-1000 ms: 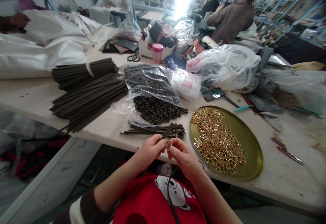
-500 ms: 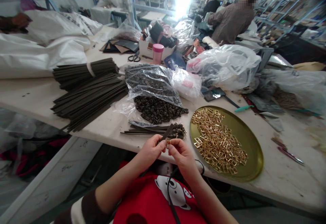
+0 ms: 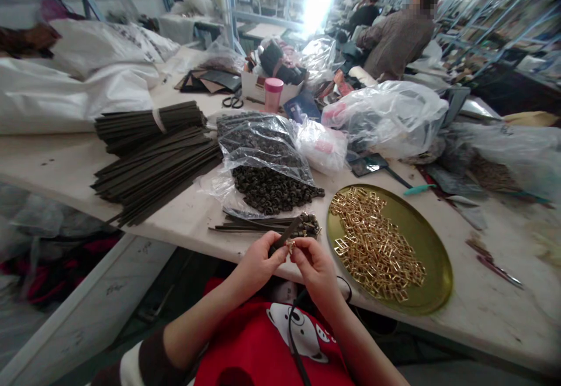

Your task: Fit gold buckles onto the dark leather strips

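My left hand (image 3: 262, 262) is closed on a dark strap (image 3: 286, 235), which sticks up to the right between thumb and fingers. My right hand (image 3: 312, 260) pinches a small gold buckle (image 3: 290, 245) at the strap's lower end; fingertips partly cover it. Both hands meet just over the table's front edge. Right behind them lies a small bundle of straps with buckles (image 3: 263, 224). A round gold tray (image 3: 432, 257) to the right carries a heap of gold buckles (image 3: 385, 245). Beyond the bundle, small dark loops (image 3: 272, 190) spill from a clear plastic bag (image 3: 263, 134).
Stacks of dark straps (image 3: 158, 169) lie at the left, one banded. Behind stand a pink-lidded jar (image 3: 273, 95), scissors (image 3: 232, 102) and plastic bags (image 3: 385, 114). A phone (image 3: 368, 164) and a pen-like tool (image 3: 499, 270) lie at the right. Another person (image 3: 394, 41) is at the back.
My fingers have shifted slightly around the buckle, and it has turned a little at the strap's end. My view has moved a touch; the other things lie as before.
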Demonstrator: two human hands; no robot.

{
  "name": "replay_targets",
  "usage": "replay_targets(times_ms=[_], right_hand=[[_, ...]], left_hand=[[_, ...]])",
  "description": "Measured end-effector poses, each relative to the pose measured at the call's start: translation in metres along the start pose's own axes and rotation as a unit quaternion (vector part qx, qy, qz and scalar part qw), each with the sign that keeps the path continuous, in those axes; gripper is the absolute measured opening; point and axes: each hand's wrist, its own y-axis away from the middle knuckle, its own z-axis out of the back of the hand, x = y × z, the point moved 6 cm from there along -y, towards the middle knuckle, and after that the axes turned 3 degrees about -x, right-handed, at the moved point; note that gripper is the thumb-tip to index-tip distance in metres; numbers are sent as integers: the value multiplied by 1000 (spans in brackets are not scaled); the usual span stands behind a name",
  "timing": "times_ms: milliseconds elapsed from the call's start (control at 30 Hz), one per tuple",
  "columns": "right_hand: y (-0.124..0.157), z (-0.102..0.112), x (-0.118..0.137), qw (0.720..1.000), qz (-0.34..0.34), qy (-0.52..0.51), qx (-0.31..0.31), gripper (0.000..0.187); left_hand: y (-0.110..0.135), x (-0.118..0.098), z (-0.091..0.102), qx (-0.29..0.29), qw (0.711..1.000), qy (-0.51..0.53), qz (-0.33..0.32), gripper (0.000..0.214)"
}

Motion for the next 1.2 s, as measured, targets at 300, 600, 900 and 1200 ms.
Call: replay_targets(times_ms=[300, 600, 900, 1200], right_hand=[[2, -9, -10, 978, -125, -170, 4, 13], [8, -17, -17, 928, -193, -319, -11, 10], [13, -19, -27, 945, -174, -278, -8, 13], [5, 0, -22, 937, -175, -297, -49, 19]], left_hand=[[6, -15, -4, -21, 992, -120, -42, 12], [7, -12, -13, -12, 980, -195, -39, 8], [2, -3, -1, -52, 999, 0, 4, 13], [5, -14, -1, 40, 999, -28, -24, 25]])
